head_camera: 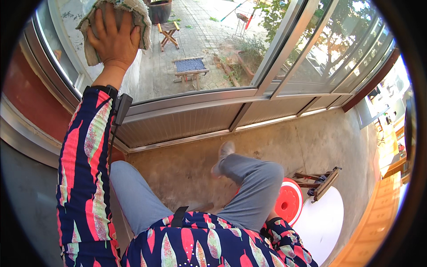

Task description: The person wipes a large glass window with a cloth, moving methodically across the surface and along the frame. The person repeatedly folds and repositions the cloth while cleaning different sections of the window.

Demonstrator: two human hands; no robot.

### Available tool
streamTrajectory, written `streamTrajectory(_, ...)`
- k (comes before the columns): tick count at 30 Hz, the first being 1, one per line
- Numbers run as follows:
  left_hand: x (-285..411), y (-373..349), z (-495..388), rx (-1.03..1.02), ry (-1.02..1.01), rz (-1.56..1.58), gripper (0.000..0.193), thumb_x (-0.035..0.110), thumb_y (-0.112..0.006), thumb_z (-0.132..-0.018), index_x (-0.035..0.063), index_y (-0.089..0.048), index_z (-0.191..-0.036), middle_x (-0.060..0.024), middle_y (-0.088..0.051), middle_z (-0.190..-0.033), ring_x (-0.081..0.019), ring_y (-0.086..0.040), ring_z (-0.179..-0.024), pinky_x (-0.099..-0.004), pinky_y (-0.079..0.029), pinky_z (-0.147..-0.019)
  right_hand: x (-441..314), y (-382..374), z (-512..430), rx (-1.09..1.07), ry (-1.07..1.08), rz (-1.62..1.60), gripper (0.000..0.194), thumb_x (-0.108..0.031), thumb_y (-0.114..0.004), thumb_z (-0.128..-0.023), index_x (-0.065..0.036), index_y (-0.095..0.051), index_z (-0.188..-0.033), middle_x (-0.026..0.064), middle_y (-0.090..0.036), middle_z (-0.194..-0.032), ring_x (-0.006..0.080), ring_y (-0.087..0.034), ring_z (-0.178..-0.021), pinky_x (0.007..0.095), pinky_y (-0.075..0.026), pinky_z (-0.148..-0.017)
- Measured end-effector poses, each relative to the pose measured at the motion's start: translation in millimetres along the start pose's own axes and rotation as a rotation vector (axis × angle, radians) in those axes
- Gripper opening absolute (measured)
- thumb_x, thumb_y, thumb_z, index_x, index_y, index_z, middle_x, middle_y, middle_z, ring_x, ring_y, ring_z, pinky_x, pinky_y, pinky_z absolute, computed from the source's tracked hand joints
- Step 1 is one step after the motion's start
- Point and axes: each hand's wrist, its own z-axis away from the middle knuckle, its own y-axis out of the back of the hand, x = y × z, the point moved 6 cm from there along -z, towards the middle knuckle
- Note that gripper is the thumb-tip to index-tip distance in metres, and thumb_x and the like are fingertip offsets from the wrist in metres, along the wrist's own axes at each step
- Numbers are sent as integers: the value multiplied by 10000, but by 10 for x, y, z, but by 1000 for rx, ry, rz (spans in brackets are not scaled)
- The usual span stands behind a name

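Note:
My left hand (115,41) is spread flat on a folded grey-beige cloth (141,20) with a green stripe. It presses the cloth to the glass pane (146,73) of an aluminium-framed window, near the pane's upper left. The fingers point up and the thumb lies on the cloth's right side. At my right side, only a sliver of my right hand (272,215) shows by the wrist, beside my thigh and a red round stool (286,203). My thigh hides its fingers, so what it touches cannot be seen.
A folded wooden stool (322,185) and a white round board (322,223) lie at the right, near a wooden cabinet (375,217). Ribbed panels (180,123) run below the window. Outside stand a blue-topped folding stool (190,65) and a smaller one (169,33).

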Motion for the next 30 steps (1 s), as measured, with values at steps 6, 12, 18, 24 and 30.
streamTrajectory(6, 24, 43, 40, -32, -31, 117, 376, 375, -675, -808, 223, -635, -1150, -114, -362, -1519, -355, -267, -1423, -609, -207, -1059, -454, 341, -184, -136, -9, 162, 459, -339, -562, -861, -143, -594, -1275, 114, -514, -1356, 310, -320, -1399, 581, -181, -1114)
streamTrajectory(12, 59, 104, 42, -7, -76, 159, 349, 354, -669, -787, 187, -630, -1092, -137, -377, -1497, -380, -279, -1417, -597, -216, -1051, -515, 417, -202, -159, -39, 140, 462, -338, -600, -826, -168, -617, -1255, 96, -524, -1329, 340, -314, -1392, 591, -163, -1116)
streamTrajectory(18, 61, 50, 149, -32, -138, 182, 371, 372, -678, -785, 218, -631, -1119, -119, -382, -1508, -359, -290, -1418, -573, -236, -1024, -469, 362, -196, -204, -45, 162, 469, -363, -588, -834, -189, -604, -1270, 30, -494, -1386, 302, -288, -1412, 605, -154, -1111)
streamTrajectory(24, 81, -144, 564, -144, -187, 224, 350, 376, -687, -782, 237, -636, -1100, -81, -416, -1491, -338, -320, -1400, -581, -257, -981, -378, 411, -176, -110, -211, -156, 554, -375, -569, -850, -193, -503, -1370, 24, -446, -1457, 231, -301, -1407, 584, -167, -1112)
streamTrajectory(30, 475, -54, 1569, -174, -613, 318, 147, 280, -531, -867, 266, -608, -992, 20, -554, -1190, -198, -488, -1155, -526, -320, -916, -227, 184, -81, -116, -69, 75, 550, -347, -543, -878, -145, -482, -1385, 66, -445, -1457, 242, -301, -1404, 566, -178, -1118)
